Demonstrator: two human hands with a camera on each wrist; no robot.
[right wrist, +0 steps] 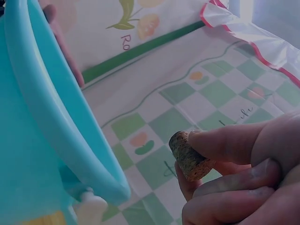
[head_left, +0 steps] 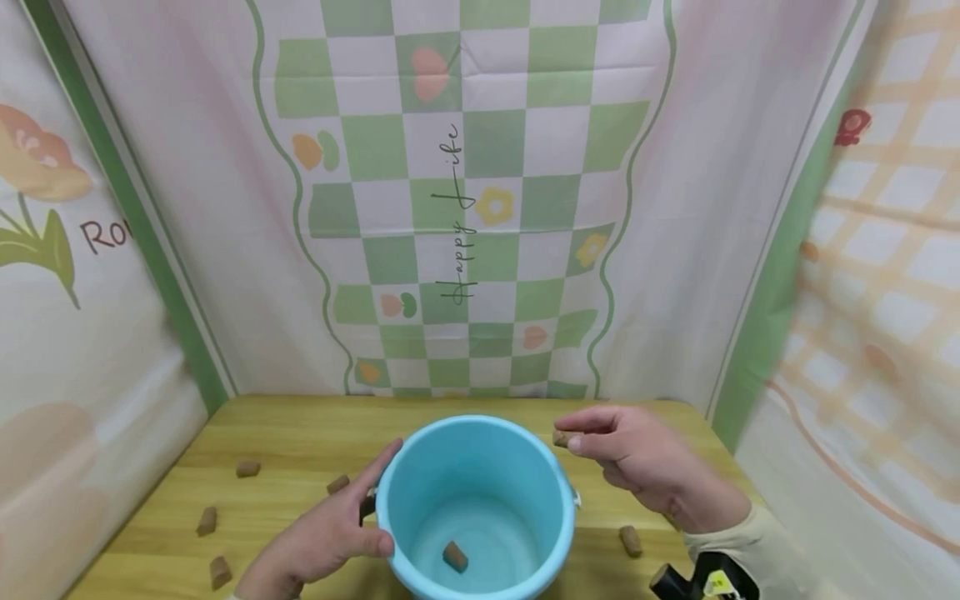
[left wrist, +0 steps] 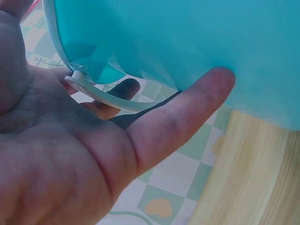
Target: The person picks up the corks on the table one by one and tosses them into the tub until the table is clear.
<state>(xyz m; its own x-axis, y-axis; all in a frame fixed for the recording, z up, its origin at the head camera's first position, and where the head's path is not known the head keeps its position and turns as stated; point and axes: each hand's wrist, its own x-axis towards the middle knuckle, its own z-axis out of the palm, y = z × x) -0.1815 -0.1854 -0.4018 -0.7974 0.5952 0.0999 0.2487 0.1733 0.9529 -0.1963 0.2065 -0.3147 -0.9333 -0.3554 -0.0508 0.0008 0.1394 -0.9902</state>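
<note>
Open space above bucket point(head_left: 476, 471), raised rim point(head_left: 567, 508) between the hands point(head_left: 330, 525) point(head_left: 648, 462), curtain point(head_left: 480, 200) blocking the back

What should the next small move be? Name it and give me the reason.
Probably the right hand should carry its cork stopper over the blue bucket and let go: its fingers pinch the stopper just outside the rim, another stopper lies on the bucket's floor, and the left hand rests against the bucket's side.
</note>
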